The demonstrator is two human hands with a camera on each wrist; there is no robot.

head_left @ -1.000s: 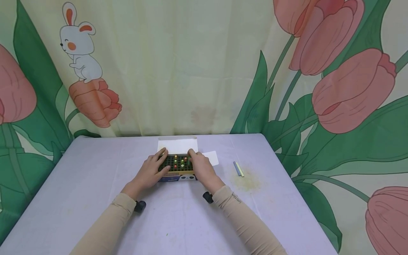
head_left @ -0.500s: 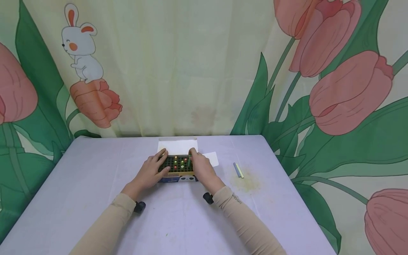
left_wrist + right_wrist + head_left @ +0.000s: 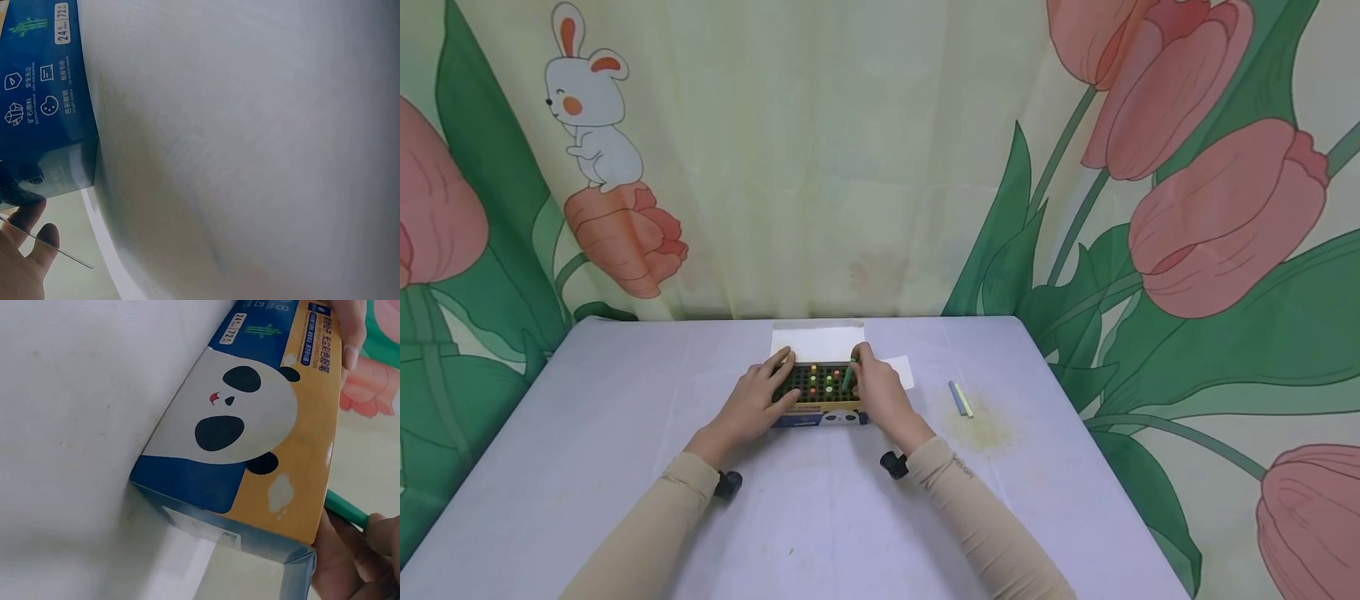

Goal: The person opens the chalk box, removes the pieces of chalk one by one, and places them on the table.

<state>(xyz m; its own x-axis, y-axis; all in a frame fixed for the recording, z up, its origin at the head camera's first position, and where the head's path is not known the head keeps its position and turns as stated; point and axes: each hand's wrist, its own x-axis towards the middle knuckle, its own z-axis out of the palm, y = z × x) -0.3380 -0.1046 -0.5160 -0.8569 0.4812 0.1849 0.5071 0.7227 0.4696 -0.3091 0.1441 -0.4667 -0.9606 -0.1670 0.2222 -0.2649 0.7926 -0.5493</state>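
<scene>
An opened chalk box (image 3: 262,419), blue and orange with a panda face, lies on the table with its dark holder of many holes (image 3: 820,392) facing up. Several sticks of coloured chalk stand in the holes. My left hand (image 3: 751,408) rests over the box's left end, fingers spread, thumb by the front edge and index finger by the back. In the left wrist view its fingertips are at the box's end. At the right end my right hand (image 3: 883,396) pinches a green chalk stick (image 3: 345,509) between thumb and fingers. The chalk leans, its lower end at the holes.
A white box flap (image 3: 818,342) stands out behind the holder, and another flap (image 3: 901,372) at the right. Two loose chalk sticks (image 3: 961,398), blue and yellow-green, lie to the right beside a yellowish stain. A printed curtain (image 3: 865,167) hangs behind the table.
My right hand has shifted slightly right and lifted a little, and the green chalk now leans more and shows more of its length. My left hand stays in place on the box.
</scene>
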